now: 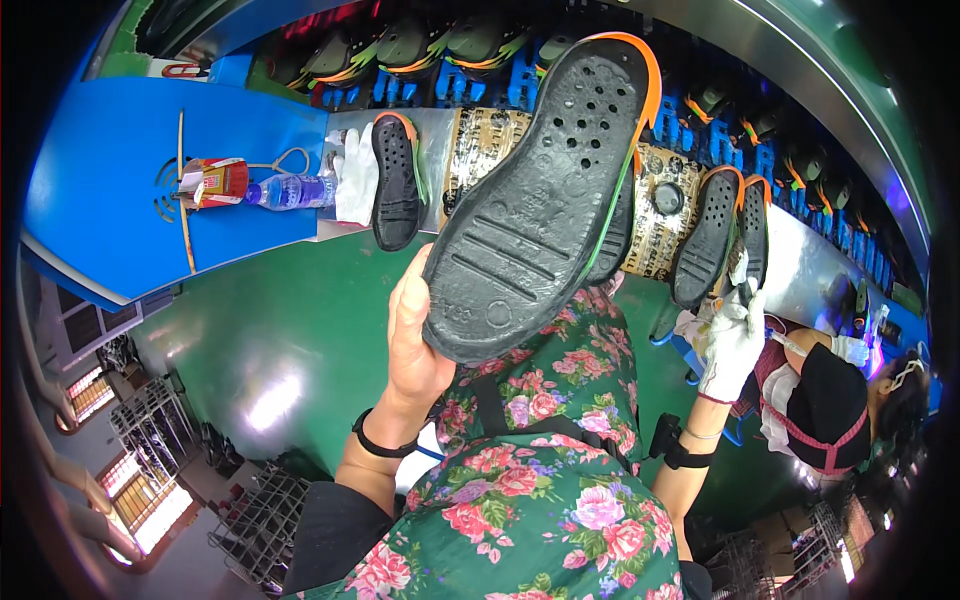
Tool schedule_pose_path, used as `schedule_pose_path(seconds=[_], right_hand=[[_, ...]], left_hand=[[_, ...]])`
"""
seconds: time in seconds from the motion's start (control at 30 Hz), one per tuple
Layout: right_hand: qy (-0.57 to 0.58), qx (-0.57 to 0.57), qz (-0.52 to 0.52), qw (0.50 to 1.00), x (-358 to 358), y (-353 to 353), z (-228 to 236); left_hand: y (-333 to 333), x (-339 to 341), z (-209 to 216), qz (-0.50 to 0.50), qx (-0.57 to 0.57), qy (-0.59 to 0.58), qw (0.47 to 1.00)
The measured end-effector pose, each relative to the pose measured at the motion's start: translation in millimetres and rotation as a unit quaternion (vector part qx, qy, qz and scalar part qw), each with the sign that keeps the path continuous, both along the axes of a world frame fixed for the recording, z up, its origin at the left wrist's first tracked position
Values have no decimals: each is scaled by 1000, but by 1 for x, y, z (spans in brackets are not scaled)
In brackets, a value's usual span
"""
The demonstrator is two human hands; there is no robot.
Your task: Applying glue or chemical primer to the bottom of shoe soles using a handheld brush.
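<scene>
My bare left hand (pixel 412 335) grips the heel end of a large black shoe sole (pixel 540 205), raised close to my view. Its underside shows small holes and raised bars, with an orange and green edge. My right hand (pixel 733 345), in a white glove, is closed beside two more soles, a nearer sole (pixel 708 235) and a farther sole (pixel 756 235). A pale, thin piece sticks up at its fingertips; what it is I cannot make out. Partly hidden behind the raised sole is another sole (pixel 616 240). One sole (pixel 397 180) lies on the bench beside a white glove (pixel 357 178).
A plastic bottle (pixel 290 191), a red-and-yellow box (pixel 215 184) and a thin stick (pixel 184 200) lie on the blue table (pixel 110 190). Taped cardboard (pixel 655 235) covers part of the bench. Behind it runs a rack of shoes (pixel 405 50). A co-worker (pixel 825 410) sits at the right.
</scene>
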State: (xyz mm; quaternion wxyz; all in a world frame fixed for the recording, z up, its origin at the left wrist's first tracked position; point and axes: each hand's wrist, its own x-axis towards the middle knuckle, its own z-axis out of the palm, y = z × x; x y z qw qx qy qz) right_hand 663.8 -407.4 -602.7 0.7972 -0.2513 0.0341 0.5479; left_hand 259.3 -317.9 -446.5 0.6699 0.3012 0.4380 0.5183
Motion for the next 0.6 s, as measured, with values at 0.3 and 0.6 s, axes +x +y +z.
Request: schedule_pose_path(seconds=[0.3, 0.6], right_hand=[[34, -27, -29, 999, -8, 2, 7], [21, -53, -44, 997, -7, 0, 13]], left_hand=[[8, -10, -5, -9, -23, -79, 997], [56, -38, -121, 79, -91, 8, 993]])
